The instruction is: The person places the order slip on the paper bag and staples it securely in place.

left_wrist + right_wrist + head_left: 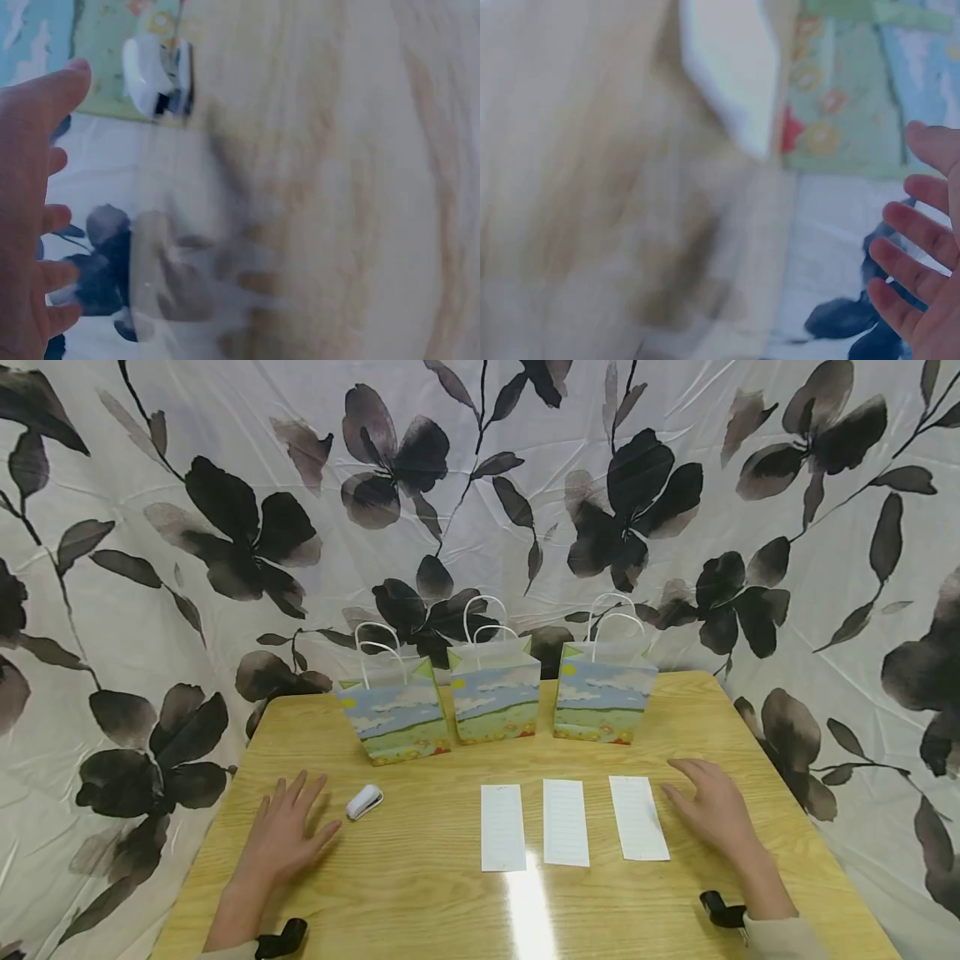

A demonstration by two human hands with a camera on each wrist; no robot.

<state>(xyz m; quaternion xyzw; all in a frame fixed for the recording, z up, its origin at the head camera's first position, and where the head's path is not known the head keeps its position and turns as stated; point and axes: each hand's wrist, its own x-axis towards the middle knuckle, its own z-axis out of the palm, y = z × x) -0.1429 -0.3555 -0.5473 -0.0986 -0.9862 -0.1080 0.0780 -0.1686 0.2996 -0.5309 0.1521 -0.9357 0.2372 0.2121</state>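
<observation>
My left hand [281, 835] is over the left part of the table, its fingers spread and nothing held. Just right of it lies a small white stapler [364, 802], which the left wrist view shows beyond the thumb. On the right side my right hand [712, 806] has its fingers extended and holds nothing. Nearest to that hand is a white paper slip [639, 818], slightly tilted. Two more slips, a middle one [566, 822] and a left one [503, 828], lie beside it in a row. Faint lines show on the slips.
Along the back stand three paper gift bags with white handles: a left bag [397, 718], a middle bag [497, 697] and a right bag [603, 697]. A floral cloth [525, 485] hangs behind the wooden table [420, 893]. Each wrist wears a black strap.
</observation>
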